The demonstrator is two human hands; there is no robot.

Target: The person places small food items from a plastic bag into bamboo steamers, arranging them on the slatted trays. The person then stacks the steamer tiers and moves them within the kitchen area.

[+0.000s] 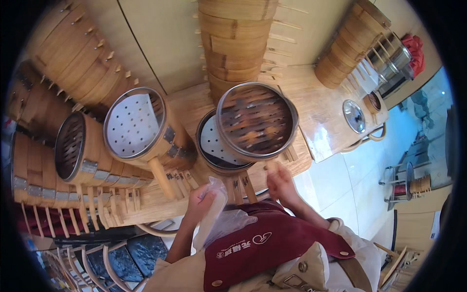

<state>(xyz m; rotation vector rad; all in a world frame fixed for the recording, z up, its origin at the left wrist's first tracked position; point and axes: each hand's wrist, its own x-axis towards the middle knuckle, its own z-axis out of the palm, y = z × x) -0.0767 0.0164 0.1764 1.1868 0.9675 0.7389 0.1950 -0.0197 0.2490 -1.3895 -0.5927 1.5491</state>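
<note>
My right hand (280,181) grips the short wooden handle of a round bamboo steamer basket (257,120), tilted above another steamer. That lower steamer (226,169) holds a perforated white paper liner (213,144). In my left hand (200,204) is a clear plastic bag (228,228) with a stack of white, flat material in it, likely liners. Left of the lower steamer, a stack of steamers (178,149) has a perforated white liner (133,124) on top. Farther left, a steamer with a bare slatted base (71,146) tops another stack.
Tall bamboo steamer stacks stand at the back (237,43), back left (80,54) and back right (350,43) on the wooden table (164,204). A glass lid (354,116) lies at the right. Chairs (109,262) stand at the lower left.
</note>
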